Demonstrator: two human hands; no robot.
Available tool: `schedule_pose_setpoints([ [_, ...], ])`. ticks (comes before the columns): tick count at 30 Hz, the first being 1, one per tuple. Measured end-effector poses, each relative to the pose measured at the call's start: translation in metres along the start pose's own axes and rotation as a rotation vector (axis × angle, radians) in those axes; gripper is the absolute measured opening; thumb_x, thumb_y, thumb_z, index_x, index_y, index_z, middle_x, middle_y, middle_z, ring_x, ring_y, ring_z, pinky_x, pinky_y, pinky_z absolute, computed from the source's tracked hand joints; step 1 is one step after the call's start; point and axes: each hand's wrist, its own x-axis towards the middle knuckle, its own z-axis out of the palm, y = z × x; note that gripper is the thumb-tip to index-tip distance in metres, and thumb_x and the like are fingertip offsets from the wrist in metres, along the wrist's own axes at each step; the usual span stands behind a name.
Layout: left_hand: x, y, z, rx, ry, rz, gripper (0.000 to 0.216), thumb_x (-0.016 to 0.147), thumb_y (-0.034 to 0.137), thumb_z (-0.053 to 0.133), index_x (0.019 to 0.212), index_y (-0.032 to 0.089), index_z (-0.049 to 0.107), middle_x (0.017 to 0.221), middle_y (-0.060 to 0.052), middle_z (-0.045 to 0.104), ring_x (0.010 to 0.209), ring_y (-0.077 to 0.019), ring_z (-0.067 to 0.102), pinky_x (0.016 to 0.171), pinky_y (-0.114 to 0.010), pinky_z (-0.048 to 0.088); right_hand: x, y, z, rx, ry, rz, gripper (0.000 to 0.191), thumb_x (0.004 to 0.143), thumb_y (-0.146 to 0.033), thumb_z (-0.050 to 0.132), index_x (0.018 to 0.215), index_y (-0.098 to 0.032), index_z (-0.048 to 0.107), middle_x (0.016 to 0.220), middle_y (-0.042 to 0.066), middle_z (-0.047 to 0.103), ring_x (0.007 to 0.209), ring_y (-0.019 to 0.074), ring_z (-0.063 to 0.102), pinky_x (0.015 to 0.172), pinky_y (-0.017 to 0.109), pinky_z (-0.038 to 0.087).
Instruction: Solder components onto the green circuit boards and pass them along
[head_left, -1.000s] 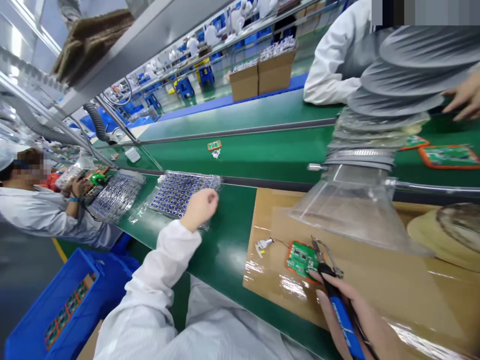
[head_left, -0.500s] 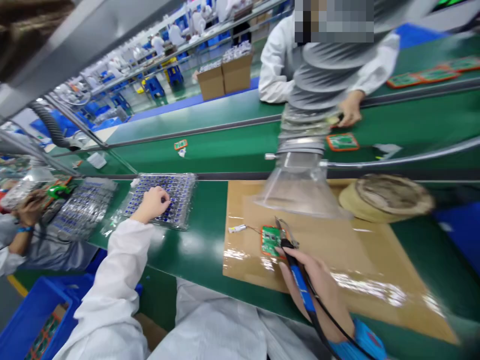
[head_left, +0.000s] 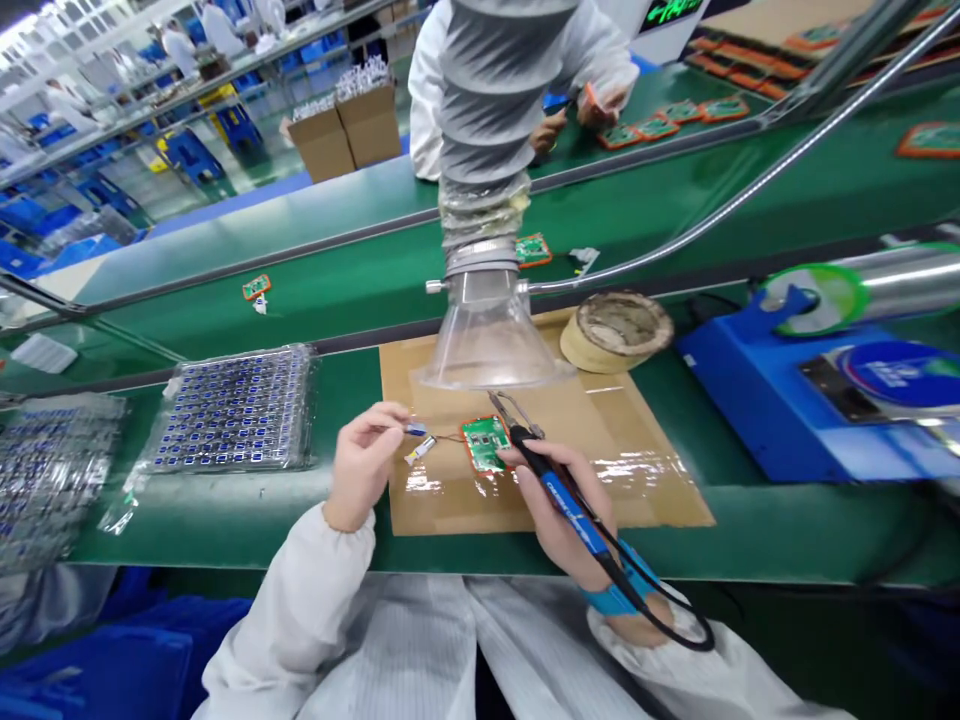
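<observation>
The left hand point(head_left: 365, 465) pinches a tiny blue piece point(head_left: 415, 429) between thumb and finger, just left of the middle of the frame. The right hand point(head_left: 556, 530) is curled around a blue and black pen-shaped tool point(head_left: 568, 508), with its fingertips by the right edge of a small green circuit board with an orange rim point(head_left: 484, 443). The board lies flat in the middle of the frame, on a shiny brown sheet point(head_left: 637, 470) on the green desk point(head_left: 750, 530). A thin wire point(head_left: 448, 437) joins it to a little white and yellow part point(head_left: 421, 448). The blue piece is very near this part; I cannot tell if they touch.

To do this well, pinch the blue piece softly, so it does not slip or twist. Do not tug the thin wire, as it could come loose. The tool's metal tip may be hot, so it should point away from both hands.
</observation>
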Motion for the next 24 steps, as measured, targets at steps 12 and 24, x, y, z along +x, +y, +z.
schedule_pose_setpoints([
  [12, -0.002, 0.015, 0.039, 0.353, -0.568, -0.381, 0.026, 0.083, 0.041, 0.075, 0.076, 0.016, 0.079, 0.076, -0.005, 0.077, 0.071, -0.0142, 0.067, 0.074, -0.025, 0.055, 0.012, -0.019, 0.022, 0.335, 0.035, 0.129, 0.032, 0.088, -0.028, 0.078, 0.115, -0.029, 0.061, 0.099, 0.001, 0.077, 0.088, 0.0175, 0.076, 0.084, 0.036, 0.064],
  [24, -0.006, 0.018, 0.045, 0.568, -0.579, -0.222, 0.027, 0.089, 0.035, 0.067, 0.07, 0.019, 0.078, 0.07, -0.004, 0.074, 0.066, -0.0153, 0.064, 0.064, -0.024, 0.048, 0.016, -0.02, 0.022, 0.401, -0.019, 0.198, 0.027, 0.089, -0.034, 0.075, 0.11, -0.028, 0.06, 0.088, -0.001, 0.07, 0.079, 0.0149, 0.07, 0.075, 0.03, 0.061],
])
